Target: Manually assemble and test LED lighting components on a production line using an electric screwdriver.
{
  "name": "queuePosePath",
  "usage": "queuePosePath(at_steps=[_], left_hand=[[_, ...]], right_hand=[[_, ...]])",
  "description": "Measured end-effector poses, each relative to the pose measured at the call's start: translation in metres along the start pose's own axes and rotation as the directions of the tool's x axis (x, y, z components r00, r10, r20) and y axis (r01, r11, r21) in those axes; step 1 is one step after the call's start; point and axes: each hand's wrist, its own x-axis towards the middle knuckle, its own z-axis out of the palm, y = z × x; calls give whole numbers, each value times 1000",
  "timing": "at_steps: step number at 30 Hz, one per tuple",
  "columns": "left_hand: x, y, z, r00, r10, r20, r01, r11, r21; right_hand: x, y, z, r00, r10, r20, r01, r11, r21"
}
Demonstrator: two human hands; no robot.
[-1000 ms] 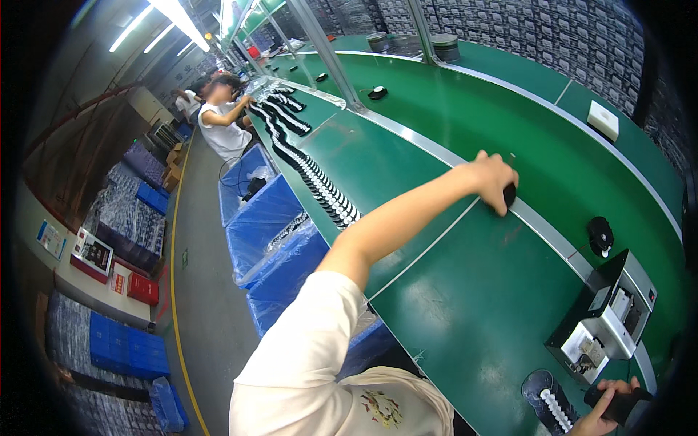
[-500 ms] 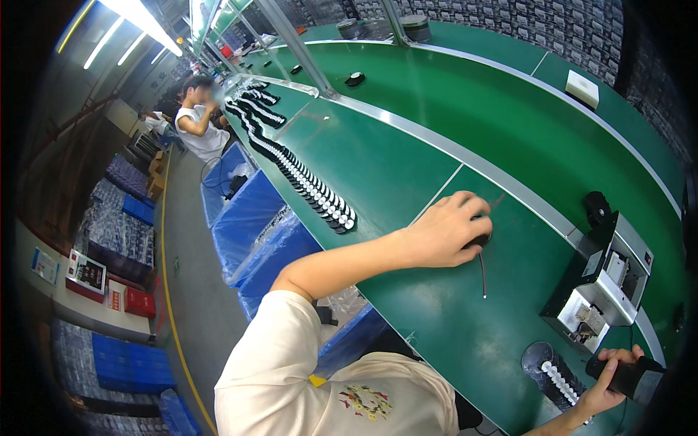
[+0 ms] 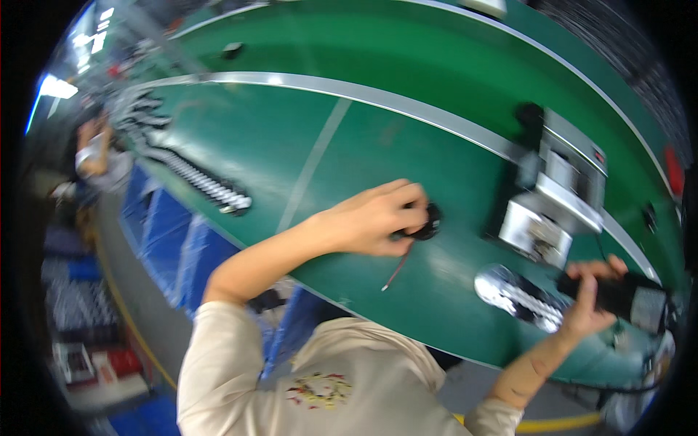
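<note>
My left hand is closed around a small round black part, just over the green tabletop. A thin dark red wire trails from beneath the fingers toward me. At the right, my right hand grips a black block-like object with a greyish end; motion blur hides its exact kind. Beside that hand, a stacked row of black discs with pale centres lies on the table. Behind it stands a silver and black bench machine, its front partly uncovered.
A long row of overlapping black-and-white discs runs along the table's left side. Beyond a metal rail lies a green belt with a small dark item. Blue bins stand below the table edge. Another person sits farther left.
My view has swung to the right, so the table and machine appear farther left. My left hand still holds the round part, now more visible; my right hand keeps its grip on the black object.
</note>
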Motion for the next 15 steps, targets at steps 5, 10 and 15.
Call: queuePosePath(at_steps=[5,10,15], left_hand=[[23,43,56,962,263,-68,-269,958,-102],[44,61,79,956,282,-81,-290,952,-98],[55,58,88,954,294,-60,-299,949,-101]], right_hand=[[7,-7,14,999,-37,29,35,998,52],[4,-9,17,999,-22,25,19,994,104],[2,-9,20,999,-24,34,20,991,131]])
